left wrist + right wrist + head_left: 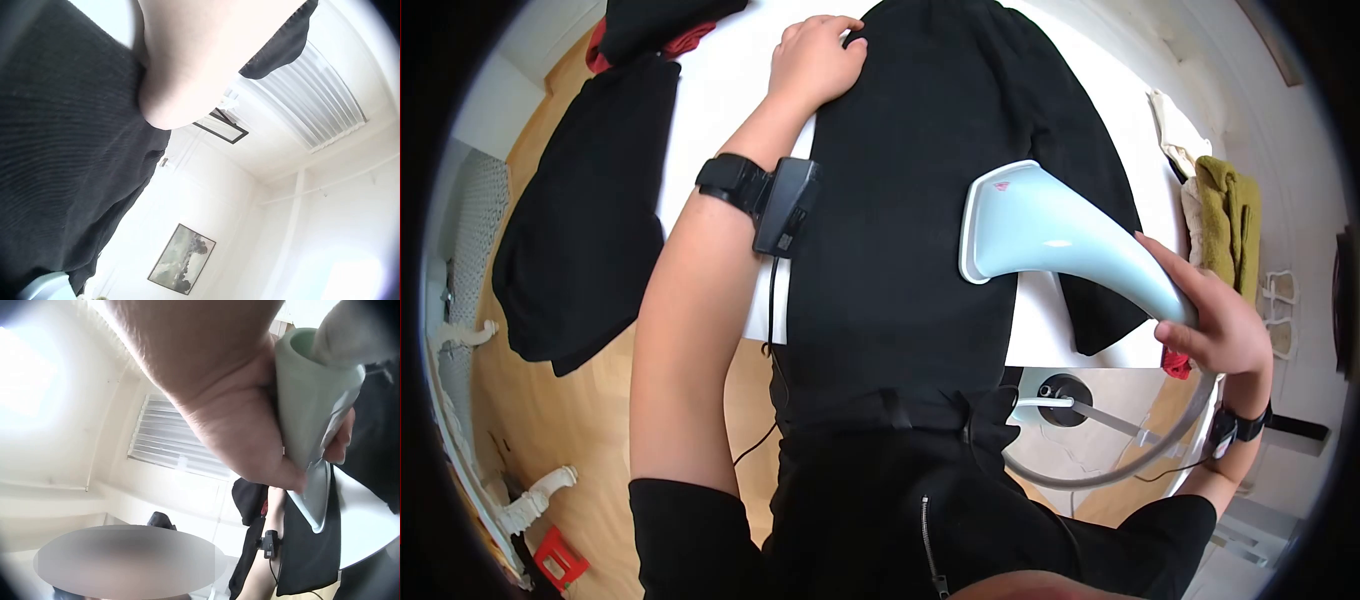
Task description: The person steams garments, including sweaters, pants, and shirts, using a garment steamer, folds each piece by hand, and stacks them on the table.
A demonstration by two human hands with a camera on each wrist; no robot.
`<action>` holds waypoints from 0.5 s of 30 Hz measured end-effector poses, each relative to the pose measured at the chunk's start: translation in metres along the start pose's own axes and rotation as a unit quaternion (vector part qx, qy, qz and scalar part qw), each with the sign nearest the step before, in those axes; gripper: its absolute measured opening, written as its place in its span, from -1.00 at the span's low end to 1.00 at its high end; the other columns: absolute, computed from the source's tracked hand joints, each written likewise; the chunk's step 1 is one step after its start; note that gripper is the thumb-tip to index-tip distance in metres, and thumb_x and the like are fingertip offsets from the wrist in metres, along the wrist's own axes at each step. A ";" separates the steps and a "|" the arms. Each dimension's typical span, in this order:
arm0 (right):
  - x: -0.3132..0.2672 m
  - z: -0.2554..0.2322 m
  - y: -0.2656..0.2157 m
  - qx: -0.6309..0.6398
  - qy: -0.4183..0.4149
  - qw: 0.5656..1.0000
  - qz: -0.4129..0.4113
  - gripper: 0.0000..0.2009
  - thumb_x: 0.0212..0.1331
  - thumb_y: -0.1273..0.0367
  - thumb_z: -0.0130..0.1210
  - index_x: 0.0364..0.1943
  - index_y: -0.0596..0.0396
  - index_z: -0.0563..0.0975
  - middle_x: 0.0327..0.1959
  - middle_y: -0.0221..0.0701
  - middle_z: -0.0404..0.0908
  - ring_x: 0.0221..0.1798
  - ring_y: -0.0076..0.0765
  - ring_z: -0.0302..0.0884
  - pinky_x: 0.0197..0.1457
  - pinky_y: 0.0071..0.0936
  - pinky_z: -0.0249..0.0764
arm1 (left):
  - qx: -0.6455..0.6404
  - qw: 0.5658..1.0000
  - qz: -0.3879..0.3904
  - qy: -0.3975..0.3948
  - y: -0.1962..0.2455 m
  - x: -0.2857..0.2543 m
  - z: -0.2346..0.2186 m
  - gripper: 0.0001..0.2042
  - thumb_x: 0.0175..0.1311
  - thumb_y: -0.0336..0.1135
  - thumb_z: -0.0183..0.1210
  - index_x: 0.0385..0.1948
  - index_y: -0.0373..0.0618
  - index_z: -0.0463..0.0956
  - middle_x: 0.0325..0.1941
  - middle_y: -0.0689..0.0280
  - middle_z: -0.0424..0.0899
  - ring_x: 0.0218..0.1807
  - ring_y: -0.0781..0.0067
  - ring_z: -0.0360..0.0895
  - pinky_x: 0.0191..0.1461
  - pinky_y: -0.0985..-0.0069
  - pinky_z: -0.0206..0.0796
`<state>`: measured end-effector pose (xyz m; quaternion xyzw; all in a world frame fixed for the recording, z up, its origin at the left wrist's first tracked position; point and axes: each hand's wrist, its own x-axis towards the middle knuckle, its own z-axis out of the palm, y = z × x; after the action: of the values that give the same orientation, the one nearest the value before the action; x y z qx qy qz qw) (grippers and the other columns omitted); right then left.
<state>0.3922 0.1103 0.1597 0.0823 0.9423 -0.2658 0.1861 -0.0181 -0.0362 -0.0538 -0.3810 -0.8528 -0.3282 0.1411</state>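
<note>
A black garment [900, 200] with long sleeves lies spread on a white table, its near end toward the person. My left hand [820, 62] is at the far left edge of the cloth, with thumb tip and forefinger tip right at that edge; whether they pinch it I cannot tell. My right hand [1225, 320] grips the handle end of a light blue garment steamer [1060, 225]. The white-rimmed face of the steamer overlaps the garment's right side near the sleeve. In the right wrist view, fingers and thumb wrap round the steamer handle [306, 406].
A grey hose [1090, 482] loops from the steamer past my right forearm. More black clothing [590, 210] hangs over the table's left side. Folded clothes, one olive green [1230, 215], lie at the right. A red stool-like object [560, 558] stands on the floor at lower left.
</note>
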 end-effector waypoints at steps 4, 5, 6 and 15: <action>0.009 0.003 -0.001 0.156 0.055 0.982 0.097 -0.28 0.23 0.26 0.26 0.47 0.01 0.22 -0.27 -0.31 0.56 -0.45 -0.52 0.50 -0.31 -0.54 0.52 | -0.172 0.982 -0.064 0.038 0.004 0.005 -0.004 -0.72 0.34 -0.27 0.01 -0.17 -0.27 0.63 -0.14 -0.08 0.69 -0.02 -0.06 0.64 0.06 0.19 0.43; 0.018 0.003 0.001 0.178 0.069 0.977 0.099 -0.29 0.24 0.25 0.25 0.46 0.00 0.22 -0.25 -0.29 0.56 -0.47 -0.53 0.50 -0.36 -0.57 0.53 | -0.173 0.981 -0.072 0.059 0.001 0.008 -0.002 -0.68 0.35 -0.24 -0.02 -0.21 -0.29 0.64 -0.18 -0.14 0.68 -0.03 -0.15 0.62 0.07 0.15 0.41; 0.030 0.002 0.004 0.201 0.083 0.971 0.102 -0.30 0.25 0.24 0.24 0.46 -0.01 0.22 -0.23 -0.26 0.57 -0.49 -0.55 0.50 -0.40 -0.59 0.54 | -0.170 0.981 -0.075 0.059 -0.002 0.009 -0.001 -0.68 0.35 -0.24 -0.02 -0.21 -0.29 0.64 -0.18 -0.14 0.68 -0.03 -0.15 0.62 0.07 0.15 0.41; 0.112 -0.005 -0.013 0.139 0.128 0.982 0.022 -0.38 0.34 0.18 0.13 0.46 -0.11 0.22 -0.25 -0.31 0.56 -0.50 -0.55 0.52 -0.42 -0.57 0.52 | -0.210 0.970 -0.102 0.070 -0.008 0.010 -0.003 -0.67 0.27 -0.21 -0.01 -0.29 -0.31 0.64 -0.22 -0.21 0.64 -0.05 -0.26 0.60 0.06 0.07 0.40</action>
<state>0.2848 0.1083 0.1252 0.1612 0.9103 -0.3770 0.0565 -0.0307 -0.0367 -0.0500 -0.2887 -0.7871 -0.5388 0.0828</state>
